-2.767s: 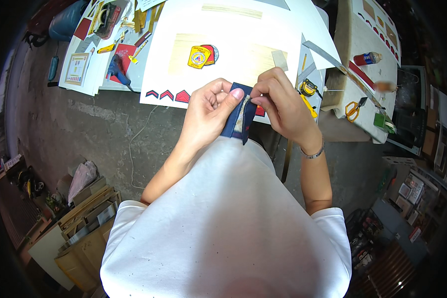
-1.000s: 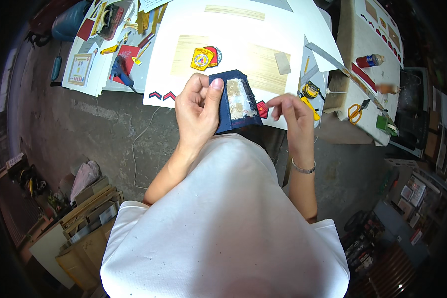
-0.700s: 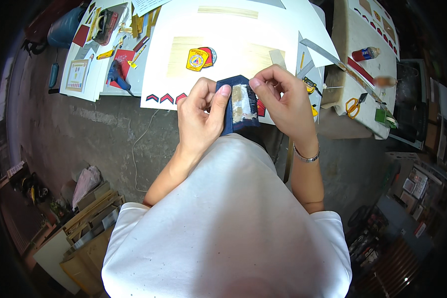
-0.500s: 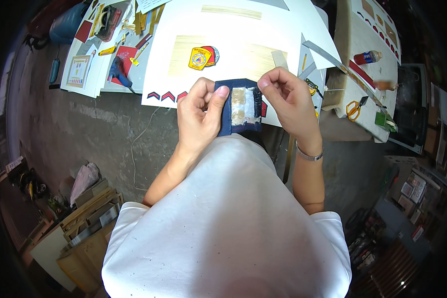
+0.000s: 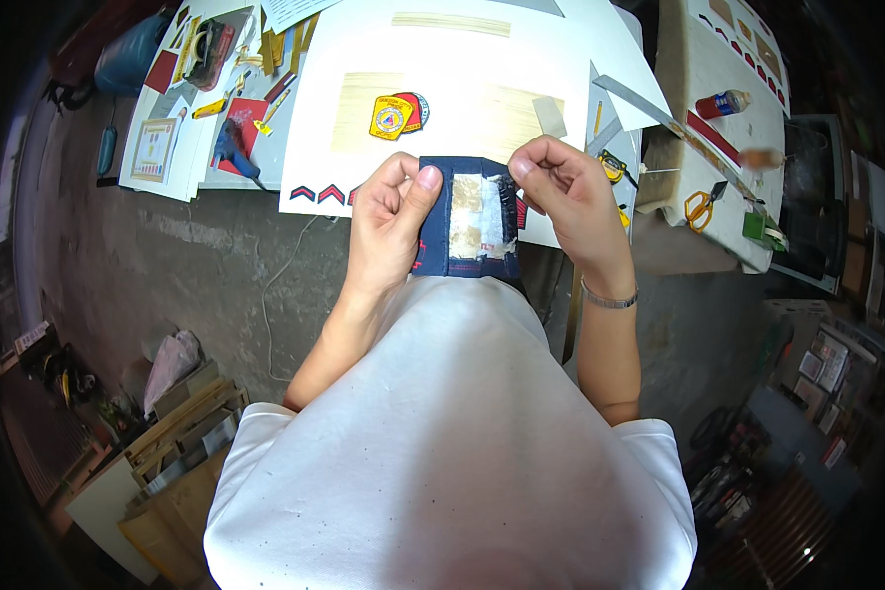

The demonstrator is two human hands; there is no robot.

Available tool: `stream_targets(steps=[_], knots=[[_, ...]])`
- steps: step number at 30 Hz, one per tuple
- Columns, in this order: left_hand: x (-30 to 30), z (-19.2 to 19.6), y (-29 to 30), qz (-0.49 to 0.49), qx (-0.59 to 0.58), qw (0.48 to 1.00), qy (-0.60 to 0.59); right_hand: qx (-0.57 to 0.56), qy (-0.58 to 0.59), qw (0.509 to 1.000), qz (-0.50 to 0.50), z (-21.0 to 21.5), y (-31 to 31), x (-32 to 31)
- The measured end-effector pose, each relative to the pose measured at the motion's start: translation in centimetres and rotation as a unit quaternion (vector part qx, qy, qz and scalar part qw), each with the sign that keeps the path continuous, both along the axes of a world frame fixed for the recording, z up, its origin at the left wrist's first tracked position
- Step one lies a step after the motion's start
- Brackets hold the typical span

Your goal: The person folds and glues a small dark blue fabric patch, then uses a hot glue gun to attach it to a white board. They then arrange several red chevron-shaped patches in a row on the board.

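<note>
A navy fabric piece with folded edges hangs between my hands, just above my shirt front. A ragged white and tan backing lies in its middle, and bits of red stitching show along its lower part. My left hand pinches its left side, thumb on top and fingers behind. At the upper right corner, my right hand grips the dark edge between thumb and fingertips. Beyond them, a yellow shield-shaped patch overlaps a red and black one on the white table.
Red chevrons line the table's near edge. Left of them are a blue glue gun and a yellow cutter. A metal ruler lies to the right. The side table holds orange scissors and a bottle.
The fabric piece has been turned and spread a little, so more of its left navy part and red stitching shows. Both hands keep their hold in nearly the same place.
</note>
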State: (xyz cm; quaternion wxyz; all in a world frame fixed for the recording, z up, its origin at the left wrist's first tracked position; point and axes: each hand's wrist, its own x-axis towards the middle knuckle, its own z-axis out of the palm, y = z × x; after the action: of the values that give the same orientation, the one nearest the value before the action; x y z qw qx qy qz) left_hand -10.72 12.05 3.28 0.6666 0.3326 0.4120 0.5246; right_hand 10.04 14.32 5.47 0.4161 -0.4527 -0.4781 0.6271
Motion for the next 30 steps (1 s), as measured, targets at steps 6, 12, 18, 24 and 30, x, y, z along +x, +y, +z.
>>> stream_targets(steps=[6,12,18,24,30], knots=[[0.6,-0.2,-0.4,-0.008,-0.048,0.998,-0.029,0.015,-0.001,1.0,-0.022,-0.6,-0.2,0.4],[0.3,-0.3,-0.4,-0.041,0.008,0.999,0.014,0.009,-0.016,0.999,-0.031,-0.4,-0.6,1.4],[-0.1,0.0,-0.2,-0.038,0.033,0.998,0.049,0.049,-0.023,0.998,-0.04,-0.6,-0.9,1.5],[-0.3,-0.3,0.0,-0.049,0.037,0.997,0.046,0.054,-0.034,0.997,-0.048,-0.8,-0.9,1.3],[0.5,-0.9,-0.2,-0.055,-0.03,0.997,-0.05,0.027,-0.028,0.998,-0.049,-1.2,-0.6,0.9]])
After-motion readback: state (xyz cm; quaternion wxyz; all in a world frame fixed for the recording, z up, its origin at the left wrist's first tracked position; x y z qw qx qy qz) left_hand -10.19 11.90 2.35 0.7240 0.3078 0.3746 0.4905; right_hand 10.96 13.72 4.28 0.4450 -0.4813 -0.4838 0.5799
